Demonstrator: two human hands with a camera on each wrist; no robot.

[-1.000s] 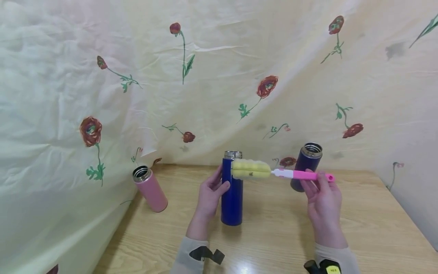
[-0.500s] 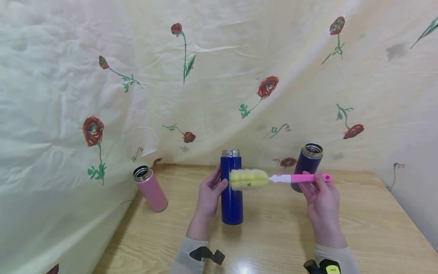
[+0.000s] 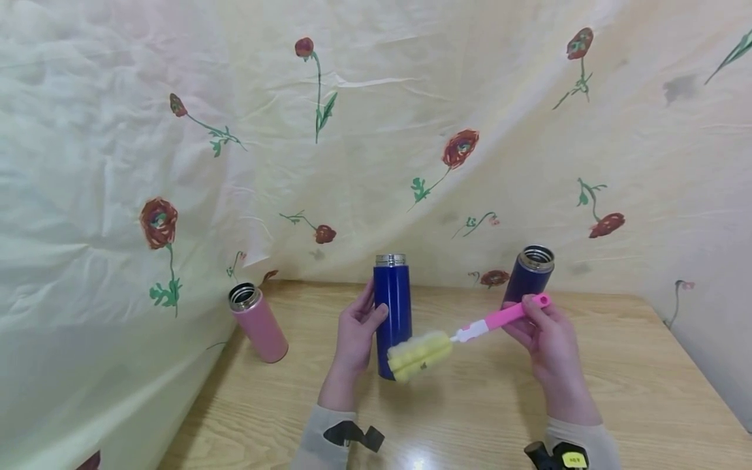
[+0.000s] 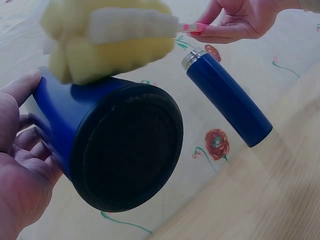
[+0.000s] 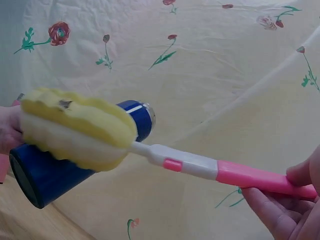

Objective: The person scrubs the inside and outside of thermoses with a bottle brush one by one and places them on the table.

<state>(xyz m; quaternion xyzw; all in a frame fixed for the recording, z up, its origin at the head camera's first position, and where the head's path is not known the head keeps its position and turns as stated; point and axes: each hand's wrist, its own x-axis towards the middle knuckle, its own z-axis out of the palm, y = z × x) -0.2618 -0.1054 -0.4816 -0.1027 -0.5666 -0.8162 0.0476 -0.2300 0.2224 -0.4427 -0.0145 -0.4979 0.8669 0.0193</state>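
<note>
left hand (image 3: 355,333) curled round blue bottle (image 3: 392,294), about upright, mouth up, raised off wooden table (image 3: 470,418); base visible in left wrist view. right hand (image 3: 549,336) pinches pink handle end of brush (image 3: 468,331); yellow sponge head (image 3: 420,356) points left and down, in front of bottle's lower part, cannot tell if touching. 2 more bottles on table: navy bottle (image 3: 529,277) behind right hand, pink bottle (image 3: 261,326) well left of left hand. flowered cloth (image 3: 376,130) behind.
</note>
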